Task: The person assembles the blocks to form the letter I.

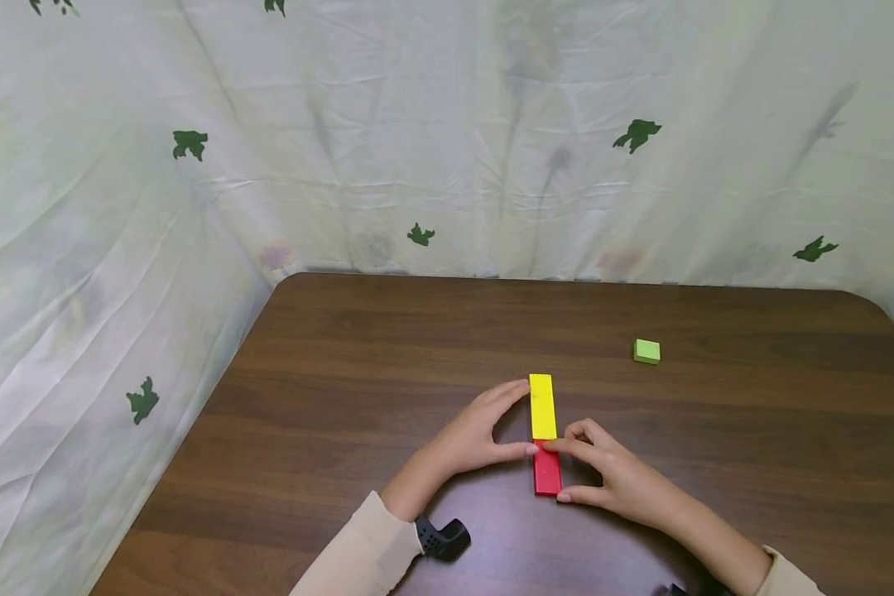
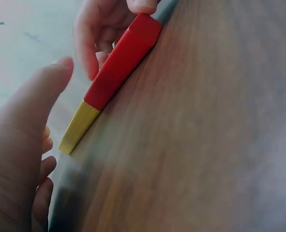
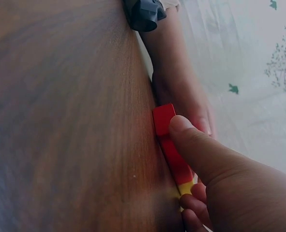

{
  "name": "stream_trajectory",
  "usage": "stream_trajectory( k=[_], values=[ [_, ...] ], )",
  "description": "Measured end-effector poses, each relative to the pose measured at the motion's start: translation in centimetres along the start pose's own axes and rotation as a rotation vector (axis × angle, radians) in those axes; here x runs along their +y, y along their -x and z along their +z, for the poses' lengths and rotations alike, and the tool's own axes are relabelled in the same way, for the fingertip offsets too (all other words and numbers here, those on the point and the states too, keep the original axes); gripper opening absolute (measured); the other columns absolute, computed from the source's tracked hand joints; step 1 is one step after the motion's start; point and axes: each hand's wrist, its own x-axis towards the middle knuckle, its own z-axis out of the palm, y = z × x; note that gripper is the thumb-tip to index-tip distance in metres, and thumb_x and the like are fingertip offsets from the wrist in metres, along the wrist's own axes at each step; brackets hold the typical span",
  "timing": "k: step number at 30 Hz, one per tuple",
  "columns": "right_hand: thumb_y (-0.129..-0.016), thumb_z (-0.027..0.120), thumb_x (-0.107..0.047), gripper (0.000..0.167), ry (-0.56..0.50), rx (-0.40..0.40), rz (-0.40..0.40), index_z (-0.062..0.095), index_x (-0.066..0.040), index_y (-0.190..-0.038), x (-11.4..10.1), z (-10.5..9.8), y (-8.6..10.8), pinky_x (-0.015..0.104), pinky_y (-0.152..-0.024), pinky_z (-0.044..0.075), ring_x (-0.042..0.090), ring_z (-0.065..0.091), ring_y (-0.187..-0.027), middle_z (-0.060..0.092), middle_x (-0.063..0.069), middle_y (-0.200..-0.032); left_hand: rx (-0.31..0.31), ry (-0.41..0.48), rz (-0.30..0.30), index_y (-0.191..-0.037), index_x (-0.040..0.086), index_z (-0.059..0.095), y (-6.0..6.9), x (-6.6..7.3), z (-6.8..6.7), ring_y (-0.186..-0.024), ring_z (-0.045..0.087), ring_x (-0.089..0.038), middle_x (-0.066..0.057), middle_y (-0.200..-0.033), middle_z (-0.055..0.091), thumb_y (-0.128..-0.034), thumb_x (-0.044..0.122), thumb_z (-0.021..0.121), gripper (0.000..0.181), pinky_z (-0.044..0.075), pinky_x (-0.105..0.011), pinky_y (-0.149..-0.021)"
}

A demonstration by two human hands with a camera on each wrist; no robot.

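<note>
A yellow rectangular block and a red rectangular block lie end to end in a line on the table, the red one nearer to me. In the head view my right hand is at the red block, thumb by its near right corner and index finger over its far end. The right wrist view has that thumb against the red block. On the other side my left hand is spread, index fingertip beside the yellow block's far left corner. Its thumb appears straight and apart from the blocks in the left wrist view.
A small light-green block sits farther back to the right on the brown wooden table. Behind and to the left hangs a pale curtain with green leaf-like shapes. A black wrist device is strapped on the left wrist.
</note>
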Motion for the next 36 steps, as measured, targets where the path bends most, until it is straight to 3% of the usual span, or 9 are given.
stream_trajectory(
  k=[11, 23, 31, 36],
  values=[
    [-0.075, 0.072, -0.034, 0.051, -0.012, -0.007, -0.011, 0.057, -0.018, -0.121, 0.0, 0.0, -0.1, 0.021, -0.072, 0.041, 0.007, 0.042, -0.092, 0.040, -0.008, -0.105, -0.043, -0.065, 0.026, -0.140, 0.013, 0.032, 0.5, 0.9, 0.4, -0.128, 0.028, -0.016, 0.001, -0.143, 0.030, -0.0750, 0.054, 0.063, 0.083, 0.031, -0.035, -0.100],
    [-0.075, 0.071, -0.035, 0.054, -0.024, 0.000, 0.010, 0.054, -0.018, -0.123, -0.1, -0.1, -0.1, 0.021, -0.076, 0.043, 0.007, 0.044, -0.095, 0.041, -0.008, -0.108, -0.039, -0.087, 0.050, -0.138, 0.011, 0.035, 0.5, 0.6, 0.5, -0.128, 0.028, -0.016, 0.000, -0.142, 0.031, -0.0755, 0.052, 0.064, 0.081, 0.029, -0.034, -0.101],
    [-0.077, 0.072, -0.025, 0.056, -0.046, 0.060, 0.024, 0.049, -0.011, -0.126, -0.1, -0.7, -0.3, 0.024, -0.088, 0.041, 0.012, 0.048, -0.104, 0.047, -0.004, -0.117, -0.040, -0.089, 0.047, -0.138, 0.012, 0.036, 0.5, 0.7, 0.5, -0.128, 0.028, -0.015, 0.001, -0.142, 0.030, -0.0756, 0.053, 0.063, 0.079, 0.030, -0.034, -0.100],
    [-0.073, 0.075, -0.018, 0.058, -0.003, 0.129, 0.027, 0.050, -0.007, -0.124, 0.0, -1.3, -0.5, 0.017, -0.093, 0.034, 0.015, 0.049, -0.107, 0.050, -0.001, -0.119, -0.042, -0.085, 0.041, -0.138, 0.013, 0.035, 0.5, 0.7, 0.5, -0.128, 0.028, -0.015, 0.001, -0.142, 0.031, -0.0754, 0.053, 0.064, 0.080, 0.030, -0.033, -0.100]
  ],
)
